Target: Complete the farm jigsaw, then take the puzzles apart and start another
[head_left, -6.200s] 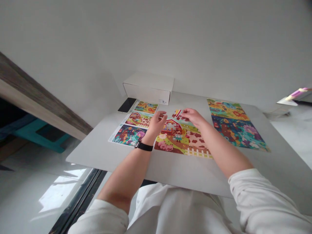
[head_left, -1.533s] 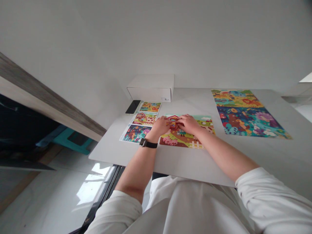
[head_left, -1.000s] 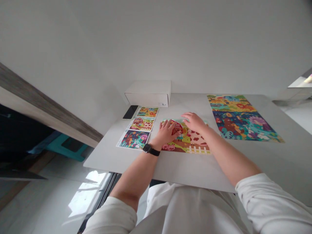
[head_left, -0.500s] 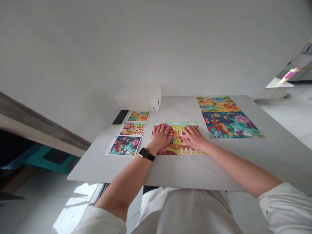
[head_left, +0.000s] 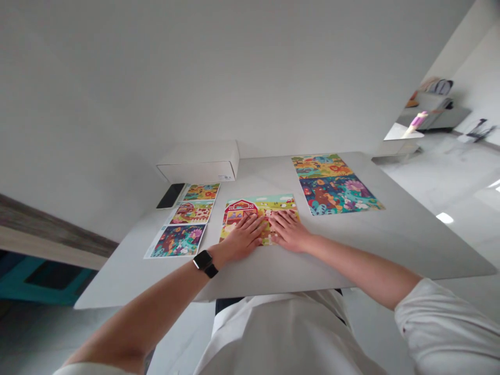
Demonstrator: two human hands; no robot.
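A farm-scene puzzle (head_left: pixel 230 207) with a red barn, green hills and animals lies flat on the table in front of me. My left hand (head_left: pixel 244 237) rests palm down on its lower middle, fingers stretched out; a black watch is on that wrist. Close beside it, my right hand (head_left: pixel 289 232) also lies flat on the picture, fingers extended towards the upper left. The fingertips of both hands nearly meet. Parts of the farm picture's lower half are hidden under the hands.
Three small printed picture cards (head_left: pixel 179 240) lie in a column on the left, with a black phone (head_left: pixel 171 196) beside them. A white box (head_left: pixel 197 169) stands against the wall. Jungle (head_left: pixel 322 165) and forest (head_left: pixel 339 195) pictures lie at the right on the grey table (head_left: pixel 410 234).
My hands have slid lower on the farm picture and closer together, uncovering the barn. The camera view has turned a little to the right.
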